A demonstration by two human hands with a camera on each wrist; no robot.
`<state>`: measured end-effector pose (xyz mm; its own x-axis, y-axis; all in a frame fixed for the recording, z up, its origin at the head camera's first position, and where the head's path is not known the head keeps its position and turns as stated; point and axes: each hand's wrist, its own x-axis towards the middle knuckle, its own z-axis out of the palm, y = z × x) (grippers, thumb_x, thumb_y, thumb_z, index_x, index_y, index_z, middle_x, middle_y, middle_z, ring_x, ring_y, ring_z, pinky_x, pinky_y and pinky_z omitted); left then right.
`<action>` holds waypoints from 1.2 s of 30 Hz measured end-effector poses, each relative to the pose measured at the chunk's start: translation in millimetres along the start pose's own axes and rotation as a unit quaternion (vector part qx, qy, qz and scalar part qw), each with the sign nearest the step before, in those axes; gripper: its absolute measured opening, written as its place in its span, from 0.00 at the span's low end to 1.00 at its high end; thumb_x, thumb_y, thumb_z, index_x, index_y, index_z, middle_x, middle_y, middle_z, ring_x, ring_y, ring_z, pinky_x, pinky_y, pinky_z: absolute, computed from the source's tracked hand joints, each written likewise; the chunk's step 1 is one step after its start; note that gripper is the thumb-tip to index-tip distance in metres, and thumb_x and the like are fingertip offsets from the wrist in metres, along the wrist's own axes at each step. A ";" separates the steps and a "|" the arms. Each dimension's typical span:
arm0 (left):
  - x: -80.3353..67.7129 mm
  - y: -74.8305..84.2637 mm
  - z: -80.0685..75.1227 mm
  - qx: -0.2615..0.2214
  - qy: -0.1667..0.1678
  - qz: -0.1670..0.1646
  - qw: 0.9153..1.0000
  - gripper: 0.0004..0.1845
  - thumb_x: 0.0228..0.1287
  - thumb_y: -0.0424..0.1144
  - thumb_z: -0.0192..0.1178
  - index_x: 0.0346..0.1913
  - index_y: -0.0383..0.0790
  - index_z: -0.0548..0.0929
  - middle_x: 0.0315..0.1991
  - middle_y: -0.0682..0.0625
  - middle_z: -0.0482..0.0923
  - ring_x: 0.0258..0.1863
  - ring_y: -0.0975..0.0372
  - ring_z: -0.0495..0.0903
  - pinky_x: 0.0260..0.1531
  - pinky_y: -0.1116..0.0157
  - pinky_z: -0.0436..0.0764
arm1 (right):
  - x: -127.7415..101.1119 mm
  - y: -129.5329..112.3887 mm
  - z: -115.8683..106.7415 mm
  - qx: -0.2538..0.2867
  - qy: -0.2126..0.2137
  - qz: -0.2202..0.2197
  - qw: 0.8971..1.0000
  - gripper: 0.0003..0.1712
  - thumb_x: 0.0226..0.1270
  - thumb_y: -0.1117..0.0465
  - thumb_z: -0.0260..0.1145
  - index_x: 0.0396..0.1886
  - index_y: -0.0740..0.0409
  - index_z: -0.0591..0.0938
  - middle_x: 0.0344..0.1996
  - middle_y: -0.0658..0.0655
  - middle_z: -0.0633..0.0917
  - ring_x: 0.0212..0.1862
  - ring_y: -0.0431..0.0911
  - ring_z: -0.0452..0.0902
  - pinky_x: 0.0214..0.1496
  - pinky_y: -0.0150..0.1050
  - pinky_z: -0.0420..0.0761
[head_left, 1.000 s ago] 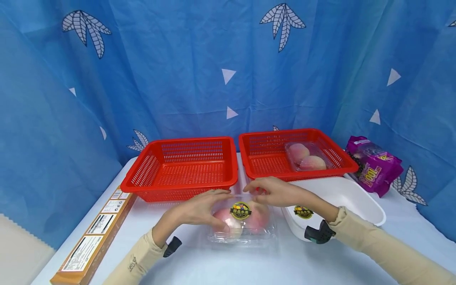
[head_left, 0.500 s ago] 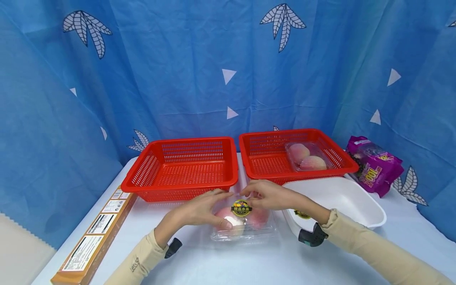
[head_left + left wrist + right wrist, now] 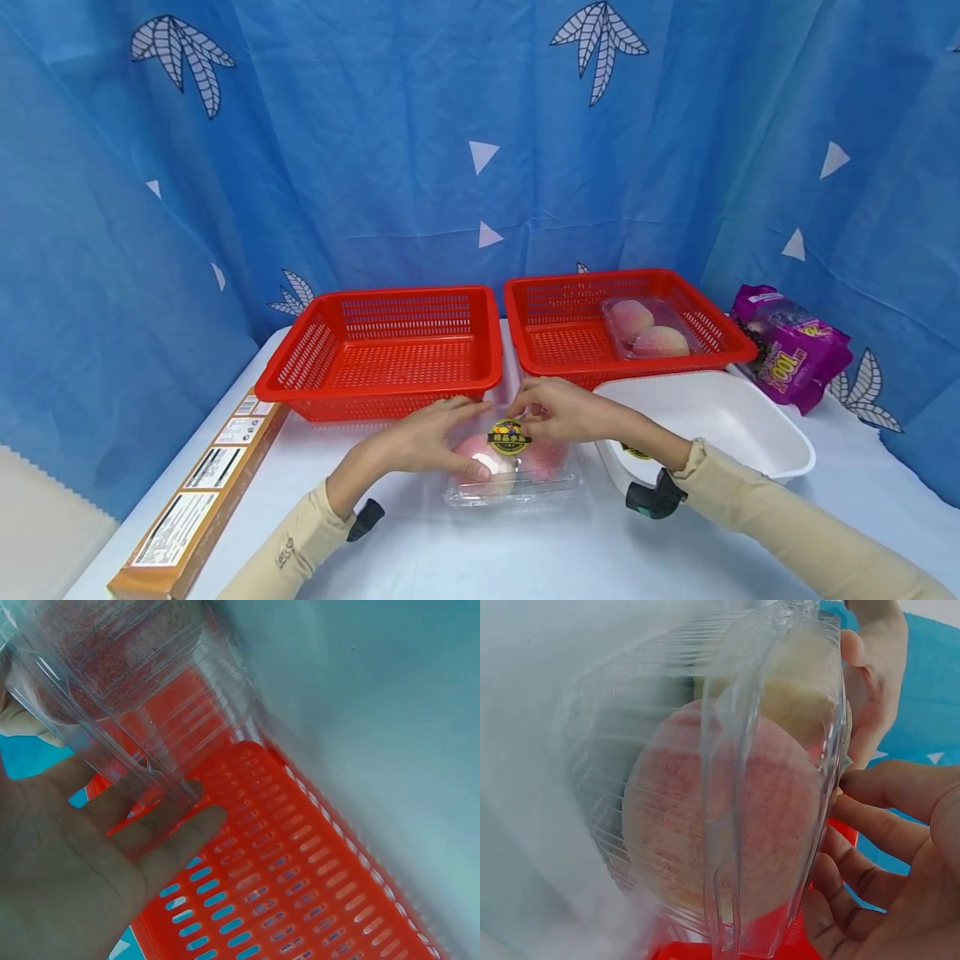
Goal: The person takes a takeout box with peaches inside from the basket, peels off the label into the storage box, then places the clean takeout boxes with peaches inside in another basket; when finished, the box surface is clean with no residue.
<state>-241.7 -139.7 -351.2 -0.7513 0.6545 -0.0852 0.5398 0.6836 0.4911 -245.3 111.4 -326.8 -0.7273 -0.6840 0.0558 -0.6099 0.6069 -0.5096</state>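
A clear plastic fruit box (image 3: 517, 493) with two pink peaches (image 3: 720, 817) stands on the white table, a black-and-gold sticker (image 3: 508, 437) on its lid. My left hand (image 3: 423, 442) lies over the box's left side, its thumb above the lid and its fingers extended toward the back edge. In the left wrist view those fingers (image 3: 180, 840) look fairly straight against the plastic. From the right, my right hand (image 3: 566, 408) touches the lid at the sticker with bent fingertips. Part of the sticker's right edge is hidden by that hand.
Behind stand two red baskets: the left basket (image 3: 408, 392) and the right basket (image 3: 547, 367), which holds another peach box (image 3: 660, 329). A white tub (image 3: 720, 417) sits at the right, near a purple packet (image 3: 795, 358). A long cardboard box (image 3: 202, 500) lies left.
My right hand has shifted slightly left over the sticker, and its forearm now covers more of the label near the white tub. My left hand has hardly moved.
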 end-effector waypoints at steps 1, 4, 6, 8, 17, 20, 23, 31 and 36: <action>-0.1 0.1 -0.1 0.000 0.000 0.001 1.000 0.51 0.46 0.71 0.63 0.73 0.56 0.61 0.73 0.47 0.58 0.71 0.49 0.58 0.62 0.42 0.66 | 0.0 -0.2 0.0 0.000 0.000 0.000 1.000 0.11 0.59 0.65 0.67 0.43 0.57 0.87 0.37 0.49 0.80 0.37 0.41 0.73 0.36 0.30 0.79; -0.5 0.4 -0.3 0.001 0.001 0.002 1.000 0.51 0.46 0.71 0.63 0.73 0.56 0.60 0.73 0.47 0.57 0.71 0.50 0.58 0.62 0.43 0.65 | 1.0 -1.7 0.7 0.003 0.005 0.004 1.000 0.09 0.59 0.64 0.68 0.40 0.56 0.87 0.35 0.48 0.81 0.35 0.40 0.73 0.36 0.30 0.79; -0.5 0.5 -0.2 0.004 0.001 0.004 1.000 0.51 0.47 0.71 0.63 0.73 0.56 0.60 0.73 0.47 0.57 0.71 0.50 0.58 0.62 0.43 0.65 | 2.2 -2.5 1.8 0.005 0.011 0.007 1.000 0.07 0.58 0.64 0.69 0.38 0.54 0.86 0.33 0.46 0.81 0.34 0.40 0.74 0.35 0.30 0.80; -0.4 0.5 -0.3 0.007 0.002 0.004 1.000 0.51 0.47 0.71 0.63 0.73 0.55 0.60 0.73 0.47 0.57 0.71 0.50 0.57 0.63 0.43 0.65 | 4.0 -3.5 2.8 0.008 0.016 0.011 1.000 0.05 0.58 0.63 0.70 0.35 0.53 0.86 0.31 0.44 0.81 0.32 0.39 0.74 0.33 0.29 0.80; 0.2 0.3 0.4 0.009 -0.001 0.001 1.000 0.51 0.46 0.71 0.63 0.74 0.57 0.59 0.74 0.47 0.56 0.71 0.50 0.56 0.63 0.42 0.65 | 12.0 -5.9 0.3 0.039 -0.008 0.023 0.999 0.04 0.61 0.66 0.68 0.28 0.53 0.82 0.23 0.46 0.80 0.28 0.42 0.74 0.29 0.31 0.79; -0.2 0.6 0.4 0.007 -0.004 -0.003 1.000 0.51 0.46 0.71 0.63 0.74 0.57 0.59 0.73 0.48 0.56 0.71 0.50 0.56 0.62 0.42 0.65 | 12.2 -5.5 -2.4 0.085 -0.031 0.038 0.995 0.04 0.62 0.66 0.66 0.29 0.54 0.81 0.25 0.48 0.81 0.30 0.42 0.75 0.30 0.34 0.81; -0.3 0.7 0.6 0.003 -0.006 -0.006 1.000 0.51 0.46 0.71 0.63 0.74 0.58 0.59 0.74 0.47 0.55 0.71 0.49 0.56 0.62 0.41 0.64 | 11.4 -4.3 -4.7 0.126 -0.050 0.050 0.990 0.03 0.63 0.66 0.65 0.30 0.57 0.80 0.27 0.50 0.82 0.32 0.43 0.77 0.30 0.36 0.82; -0.1 0.9 -0.2 0.006 -0.002 -0.002 1.000 0.51 0.46 0.71 0.63 0.74 0.57 0.59 0.73 0.48 0.57 0.71 0.50 0.57 0.62 0.43 0.66 | 7.4 -0.7 -15.0 0.173 -0.050 0.042 0.983 0.03 0.64 0.66 0.65 0.33 0.62 0.80 0.28 0.52 0.82 0.32 0.44 0.76 0.33 0.35 0.81; -0.3 1.3 -0.5 0.006 -0.001 0.000 1.000 0.51 0.46 0.70 0.64 0.74 0.57 0.60 0.73 0.47 0.57 0.71 0.50 0.57 0.63 0.43 0.65 | 2.2 2.6 -21.2 0.175 -0.045 0.045 0.983 0.02 0.63 0.66 0.65 0.33 0.61 0.81 0.28 0.52 0.82 0.32 0.44 0.76 0.38 0.38 0.81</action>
<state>-240.9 -139.2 -350.1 -0.7504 0.6554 -0.0862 0.5445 0.6867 0.4815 -255.2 120.0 -309.7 -0.7327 -0.6768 -0.0713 -0.3874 0.5010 -0.7739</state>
